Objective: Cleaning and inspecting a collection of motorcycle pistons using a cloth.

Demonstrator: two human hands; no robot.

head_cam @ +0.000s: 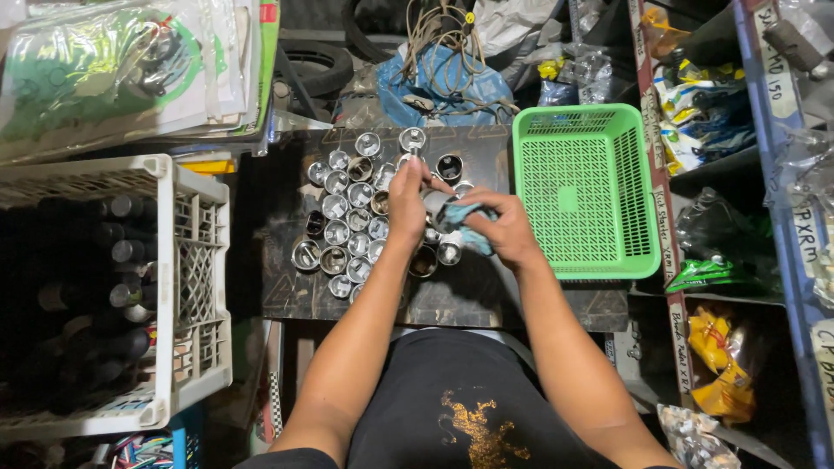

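Left hand (407,201) grips a small shiny metal socket (433,203), right hand (504,227) clenches a blue rag (459,217) round it — best wiped firmly, turning it — above the upright socket cluster (347,221).

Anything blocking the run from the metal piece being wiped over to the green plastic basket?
Nothing visible. The left hand and right hand hold the small metal cylinder in a blue cloth right beside the green perforated plastic basket, whose inside looks bare. The other metal cylinders stand left.
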